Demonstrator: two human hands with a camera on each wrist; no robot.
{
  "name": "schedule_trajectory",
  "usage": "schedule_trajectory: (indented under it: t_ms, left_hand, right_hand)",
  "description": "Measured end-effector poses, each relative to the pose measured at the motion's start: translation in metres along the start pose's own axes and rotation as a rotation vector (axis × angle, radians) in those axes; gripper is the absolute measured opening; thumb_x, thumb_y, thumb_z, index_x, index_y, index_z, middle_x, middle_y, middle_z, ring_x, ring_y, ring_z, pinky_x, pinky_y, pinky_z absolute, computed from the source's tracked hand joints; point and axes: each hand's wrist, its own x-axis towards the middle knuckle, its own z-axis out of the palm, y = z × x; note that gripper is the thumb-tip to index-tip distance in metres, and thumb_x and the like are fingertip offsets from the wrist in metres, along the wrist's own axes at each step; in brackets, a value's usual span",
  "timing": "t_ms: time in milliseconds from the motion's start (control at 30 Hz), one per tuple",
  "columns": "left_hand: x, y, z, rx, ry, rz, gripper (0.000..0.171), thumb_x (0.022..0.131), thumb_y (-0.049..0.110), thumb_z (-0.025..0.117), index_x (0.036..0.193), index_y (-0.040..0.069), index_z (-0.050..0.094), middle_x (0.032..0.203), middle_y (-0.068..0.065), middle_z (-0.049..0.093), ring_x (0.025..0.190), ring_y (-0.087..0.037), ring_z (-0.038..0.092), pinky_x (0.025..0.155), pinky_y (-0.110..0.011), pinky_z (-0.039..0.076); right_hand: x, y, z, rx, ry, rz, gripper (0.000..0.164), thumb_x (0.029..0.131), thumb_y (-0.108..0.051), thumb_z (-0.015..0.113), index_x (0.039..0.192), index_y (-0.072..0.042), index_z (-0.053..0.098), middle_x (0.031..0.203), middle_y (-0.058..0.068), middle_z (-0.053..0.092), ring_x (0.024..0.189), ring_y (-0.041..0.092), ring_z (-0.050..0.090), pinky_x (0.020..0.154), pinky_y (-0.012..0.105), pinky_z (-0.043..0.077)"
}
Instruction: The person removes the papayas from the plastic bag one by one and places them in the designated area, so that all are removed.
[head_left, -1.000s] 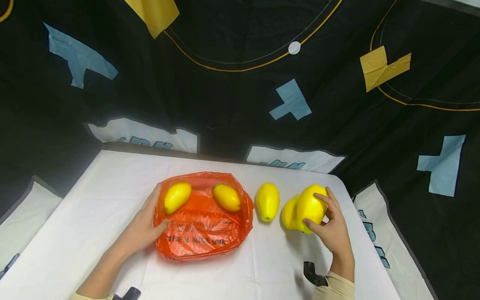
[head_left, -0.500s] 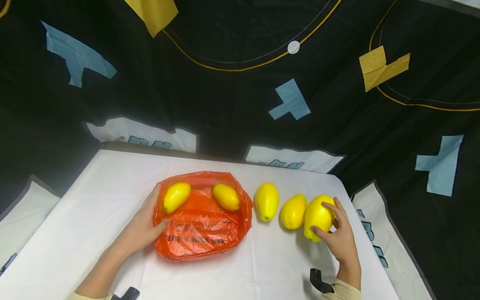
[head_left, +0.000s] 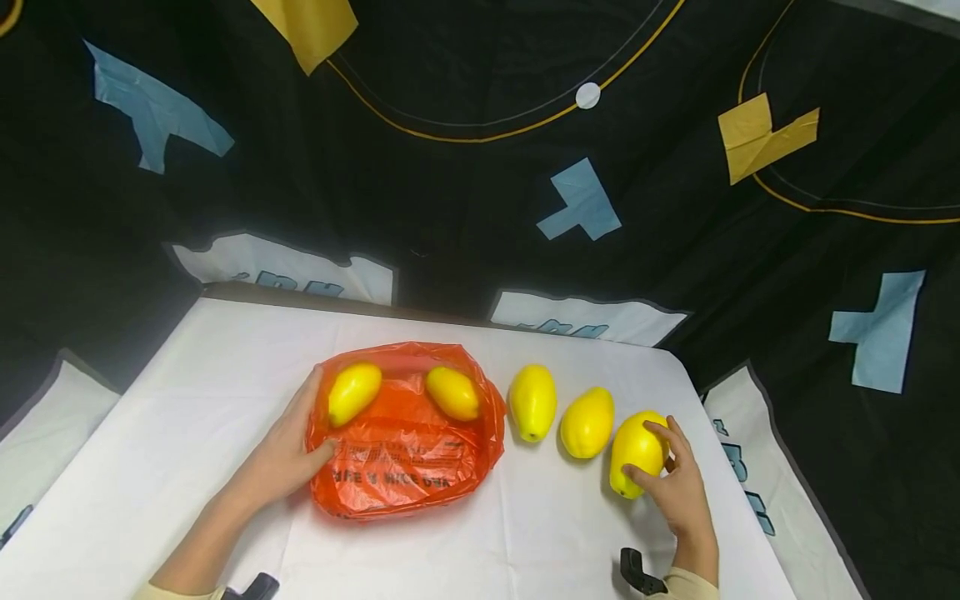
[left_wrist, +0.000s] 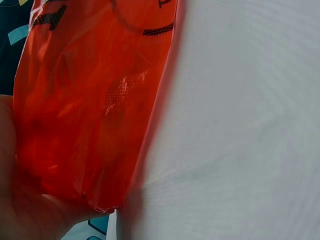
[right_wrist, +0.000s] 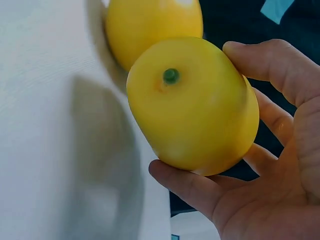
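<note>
In the head view my left hand [head_left: 288, 454] grips the left side of an orange-red plastic bag [head_left: 405, 458], thumb on the near side and fingers partly hidden by it. The bag's mouth is spread, and two yellow oval fruits, a left one [head_left: 355, 393] and a right one [head_left: 453, 393], lie in it. My right hand [head_left: 682, 487] holds a larger yellow papaya-like fruit [head_left: 633, 458] between thumb and fingers. In the right wrist view this fruit [right_wrist: 192, 107] shows a green stem nub. Whether it touches the table, I cannot tell.
Two more yellow papaya-like fruits, one nearer the bag [head_left: 533, 402] and one in the middle [head_left: 587, 423], lie between the bag and my right hand. All stand on a white-covered table [head_left: 450, 558]. A black cloth [head_left: 450, 217] with taped patches hangs behind its far edge.
My right hand has brought the held fruit right and toward me, away from the middle fruit, and lower at the row's right end. My left hand and the bag stay nearly still.
</note>
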Motion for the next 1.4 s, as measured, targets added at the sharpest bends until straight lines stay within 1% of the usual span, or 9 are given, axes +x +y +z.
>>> schedule_trajectory:
  t_ms: [133, 333, 667, 800, 1033, 1100, 1233, 1333, 1400]
  left_hand:
    - [0.000, -0.002, 0.000, -0.006, 0.007, 0.012, 0.104, 0.084, 0.004, 0.066, 0.158, 0.021, -0.005, 0.163, -0.007, 0.000, 0.146, -0.037, 0.009, 0.110, -0.065, 0.021]
    - [0.000, -0.003, 0.001, -0.005, 0.008, 0.015, 0.104, 0.084, 0.004, 0.067, 0.158, 0.021, -0.005, 0.163, -0.008, 0.000, 0.147, -0.036, 0.008, 0.111, -0.064, 0.020]
    - [0.001, -0.001, 0.001, -0.008, 0.008, 0.032, 0.103, 0.084, 0.003, 0.066, 0.158, 0.019, -0.005, 0.163, -0.006, -0.001, 0.147, -0.035, 0.008, 0.112, -0.063, 0.018]
    - [0.001, -0.002, 0.001, -0.003, 0.009, 0.038, 0.103, 0.084, 0.003, 0.066, 0.158, 0.018, -0.004, 0.163, -0.005, -0.002, 0.147, -0.036, 0.008, 0.112, -0.062, 0.018]
    - [-0.001, -0.002, 0.001, -0.008, 0.011, 0.045, 0.103, 0.084, 0.002, 0.066, 0.158, 0.018, -0.004, 0.163, -0.006, -0.001, 0.147, -0.036, 0.008, 0.112, -0.063, 0.017]
    - [-0.001, -0.002, 0.001, -0.012, 0.007, 0.042, 0.103, 0.084, 0.002, 0.066, 0.158, 0.018, -0.004, 0.163, -0.006, -0.001, 0.147, -0.036, 0.008, 0.112, -0.063, 0.017]
    - [-0.001, -0.001, 0.001, -0.020, 0.005, 0.044, 0.103, 0.083, 0.002, 0.066, 0.158, 0.018, -0.004, 0.163, -0.008, -0.002, 0.146, -0.037, 0.008, 0.112, -0.063, 0.016]
    - [-0.001, -0.001, 0.000, -0.022, 0.001, 0.033, 0.104, 0.084, 0.003, 0.066, 0.158, 0.019, -0.005, 0.163, -0.008, -0.002, 0.146, -0.037, 0.008, 0.112, -0.063, 0.017]
    - [0.000, -0.001, 0.000, -0.017, 0.002, 0.028, 0.104, 0.084, 0.004, 0.067, 0.157, 0.019, -0.005, 0.163, -0.008, -0.001, 0.146, -0.037, 0.009, 0.112, -0.064, 0.018]
  right_hand:
    - [0.001, 0.007, 0.003, -0.006, -0.022, 0.033, 0.074, 0.073, -0.006, 0.083, 0.139, -0.011, 0.050, 0.163, 0.004, 0.011, 0.146, 0.036, 0.014, 0.113, 0.060, 0.022]
    - [0.000, 0.012, 0.006, -0.020, -0.040, 0.066, 0.075, 0.073, -0.010, 0.084, 0.140, -0.011, 0.049, 0.163, 0.005, 0.009, 0.146, 0.037, 0.012, 0.113, 0.061, 0.021]
    - [-0.003, 0.012, 0.007, -0.018, -0.055, 0.090, 0.078, 0.073, -0.010, 0.084, 0.141, -0.011, 0.047, 0.163, 0.004, 0.007, 0.147, 0.036, 0.009, 0.113, 0.061, 0.020]
    - [-0.003, 0.010, 0.006, -0.017, -0.065, 0.098, 0.077, 0.074, -0.012, 0.083, 0.142, -0.012, 0.048, 0.163, 0.003, 0.006, 0.147, 0.036, 0.009, 0.114, 0.060, 0.020]
    - [-0.003, 0.008, 0.006, 0.009, -0.070, 0.106, 0.072, 0.075, -0.014, 0.083, 0.139, -0.012, 0.050, 0.163, 0.003, 0.006, 0.147, 0.035, 0.009, 0.115, 0.057, 0.017]
    - [-0.004, 0.009, 0.005, 0.003, -0.060, 0.102, 0.071, 0.075, -0.013, 0.082, 0.139, -0.012, 0.051, 0.163, 0.003, 0.007, 0.147, 0.036, 0.010, 0.115, 0.058, 0.017]
    - [-0.003, 0.008, 0.003, -0.010, -0.017, 0.058, 0.068, 0.076, -0.011, 0.082, 0.137, -0.012, 0.053, 0.163, 0.004, 0.012, 0.147, 0.035, 0.013, 0.116, 0.057, 0.017]
    - [-0.002, 0.004, 0.002, -0.002, 0.044, 0.050, 0.068, 0.077, -0.011, 0.081, 0.139, -0.012, 0.052, 0.161, 0.002, 0.017, 0.146, 0.030, 0.017, 0.117, 0.050, 0.019]
    - [-0.002, 0.001, 0.002, 0.013, 0.110, 0.065, 0.070, 0.078, -0.013, 0.081, 0.140, -0.013, 0.051, 0.160, 0.000, 0.021, 0.146, 0.026, 0.022, 0.117, 0.043, 0.021]
